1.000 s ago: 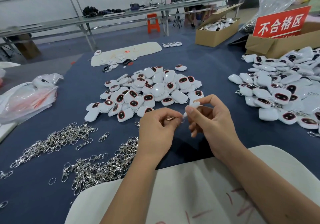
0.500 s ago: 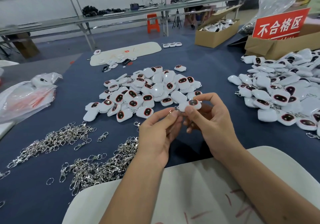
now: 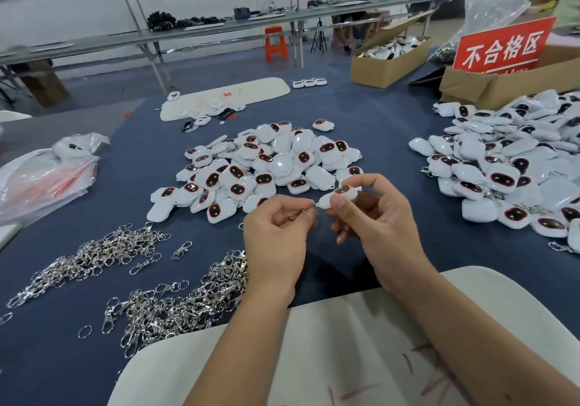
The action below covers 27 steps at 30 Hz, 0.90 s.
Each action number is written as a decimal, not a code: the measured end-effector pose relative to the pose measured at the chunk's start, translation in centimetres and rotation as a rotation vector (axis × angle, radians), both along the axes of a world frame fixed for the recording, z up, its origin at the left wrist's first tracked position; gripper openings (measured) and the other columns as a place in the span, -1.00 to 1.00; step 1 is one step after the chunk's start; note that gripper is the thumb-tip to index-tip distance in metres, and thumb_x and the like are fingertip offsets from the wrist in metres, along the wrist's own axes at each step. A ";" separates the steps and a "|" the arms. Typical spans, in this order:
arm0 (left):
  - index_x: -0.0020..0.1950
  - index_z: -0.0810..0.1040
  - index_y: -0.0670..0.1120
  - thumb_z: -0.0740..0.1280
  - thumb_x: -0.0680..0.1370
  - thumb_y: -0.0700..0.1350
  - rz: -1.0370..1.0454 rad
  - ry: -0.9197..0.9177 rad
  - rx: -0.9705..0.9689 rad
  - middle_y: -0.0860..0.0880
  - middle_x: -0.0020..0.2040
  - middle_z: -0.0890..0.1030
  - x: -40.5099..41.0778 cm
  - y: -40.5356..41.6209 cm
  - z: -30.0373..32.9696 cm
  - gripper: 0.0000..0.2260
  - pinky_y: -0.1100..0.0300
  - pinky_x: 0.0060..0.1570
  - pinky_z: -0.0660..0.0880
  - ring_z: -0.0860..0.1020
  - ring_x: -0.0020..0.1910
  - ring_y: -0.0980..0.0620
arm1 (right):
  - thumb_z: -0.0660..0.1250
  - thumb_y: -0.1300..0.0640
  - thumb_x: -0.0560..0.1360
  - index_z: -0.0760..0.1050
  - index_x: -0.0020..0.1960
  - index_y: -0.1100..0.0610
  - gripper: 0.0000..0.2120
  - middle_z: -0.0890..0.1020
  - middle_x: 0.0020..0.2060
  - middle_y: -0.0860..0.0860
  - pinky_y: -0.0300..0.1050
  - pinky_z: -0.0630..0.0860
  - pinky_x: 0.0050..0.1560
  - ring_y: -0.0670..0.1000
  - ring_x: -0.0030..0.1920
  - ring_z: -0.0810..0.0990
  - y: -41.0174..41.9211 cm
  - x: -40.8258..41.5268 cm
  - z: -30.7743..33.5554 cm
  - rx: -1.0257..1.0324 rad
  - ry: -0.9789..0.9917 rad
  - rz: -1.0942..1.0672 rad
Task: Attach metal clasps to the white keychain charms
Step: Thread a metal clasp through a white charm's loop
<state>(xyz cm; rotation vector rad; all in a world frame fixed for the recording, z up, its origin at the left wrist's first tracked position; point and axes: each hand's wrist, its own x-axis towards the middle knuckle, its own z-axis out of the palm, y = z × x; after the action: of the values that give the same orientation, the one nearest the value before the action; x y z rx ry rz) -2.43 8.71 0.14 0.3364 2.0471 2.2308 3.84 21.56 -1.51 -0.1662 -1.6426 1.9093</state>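
Observation:
My right hand (image 3: 373, 217) pinches a white charm (image 3: 340, 194) with a dark red-rimmed face, held face up above the blue table. My left hand (image 3: 276, 236) pinches a metal clasp (image 3: 301, 212) whose tip meets the charm's left end. A heap of loose white charms (image 3: 266, 167) lies just beyond my hands. Silver clasps lie in two piles at the lower left, the nearer pile (image 3: 185, 305) beside my left wrist and the farther pile (image 3: 91, 258) further left.
A large heap of charms with clasps (image 3: 508, 167) covers the right side. Behind it stand cardboard boxes (image 3: 386, 60) and a red sign (image 3: 502, 47). A plastic bag (image 3: 44, 176) lies at the left. A white board (image 3: 345, 343) lies under my forearms. A person sits at a far bench.
My right hand has turned the charm from edge-on to face up. The clasp in my left hand now reaches the charm's left end. Both hands stayed in about the same place.

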 end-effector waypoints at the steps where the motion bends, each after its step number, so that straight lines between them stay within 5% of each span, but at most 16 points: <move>1: -0.16 0.70 -0.05 0.47 0.50 -0.36 0.011 0.104 -0.099 0.02 -0.28 0.70 -0.1 -0.1 -0.2 -0.80 0.25 -0.15 0.59 0.64 -0.26 0.10 | 0.49 0.22 0.57 0.51 0.14 0.23 -0.78 0.69 -0.23 0.21 -0.15 0.57 -0.36 0.06 -0.36 0.62 0.0 0.0 -0.1 0.003 -0.005 -0.013; 4: -0.18 0.70 0.02 0.48 0.49 -0.31 0.025 0.337 -0.303 0.15 -0.28 0.68 0.0 -0.4 -0.5 -0.79 0.37 -0.20 0.52 0.62 -0.29 0.19 | 0.50 0.20 0.57 0.52 0.12 0.19 -0.79 0.68 -0.29 0.13 -0.15 0.55 -0.41 0.03 -0.38 0.62 -0.1 -0.1 -0.2 0.048 -0.032 -0.073; 9: -0.11 0.72 0.02 0.47 0.50 -0.29 -0.040 0.467 -0.478 0.19 -0.23 0.69 -0.1 -0.3 -0.6 -0.80 0.31 -0.09 0.55 0.64 -0.18 0.22 | 0.51 0.16 0.57 0.51 0.09 0.11 -0.81 0.70 -0.29 0.08 -0.13 0.53 -0.45 0.03 -0.42 0.61 -0.1 0.0 -0.2 0.125 -0.075 -0.112; 13: -0.10 0.72 0.01 0.51 0.49 -0.27 0.006 0.342 -0.346 0.17 -0.24 0.70 0.6 0.3 -0.6 -0.84 0.38 -0.16 0.54 0.65 -0.23 0.21 | 0.50 0.14 0.57 0.53 0.09 0.12 -0.81 0.66 -0.34 0.00 -0.16 0.51 -0.45 -0.01 -0.42 0.59 -0.1 -0.1 -0.3 0.049 -0.062 -0.175; 20: -0.11 0.71 0.03 0.50 0.48 -0.23 0.050 0.138 -0.146 0.09 -0.24 0.72 1.7 4.6 0.3 -0.86 0.19 -0.08 0.62 0.68 -0.22 0.14 | 0.48 -0.04 0.59 0.48 0.05 0.14 -0.72 0.64 -0.38 0.00 -0.18 0.41 -0.51 -0.04 -0.47 0.50 0.6 -0.4 0.5 -0.250 -0.065 -0.369; 24: -0.10 0.71 0.01 0.47 0.49 -0.27 -0.084 0.064 -0.137 0.05 -0.19 0.73 2.7 9.4 0.2 -0.84 0.03 0.01 0.66 0.70 -0.14 0.10 | 0.47 0.10 0.59 0.43 0.05 0.07 -0.78 0.63 -0.40 -0.07 -0.10 0.56 -0.29 -0.04 -0.37 0.58 1.9 0.2 1.1 -0.222 0.079 -0.748; 27: 0.08 0.68 -0.07 0.33 0.55 -0.36 -0.271 0.041 -0.100 -0.06 -0.04 0.74 3.3 12.8 0.5 -0.75 -0.05 0.12 0.63 0.70 -0.01 0.00 | 0.46 0.19 0.59 0.45 0.26 0.09 -0.70 0.68 -0.21 0.03 0.10 0.67 -0.01 0.01 -0.23 0.66 4.1 0.8 1.3 -0.270 0.053 -0.910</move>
<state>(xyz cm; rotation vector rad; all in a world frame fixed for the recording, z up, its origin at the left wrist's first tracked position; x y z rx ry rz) 0.84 21.49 0.68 0.6141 1.9857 1.9716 4.67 25.66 -0.22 -0.8098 -0.9814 1.3710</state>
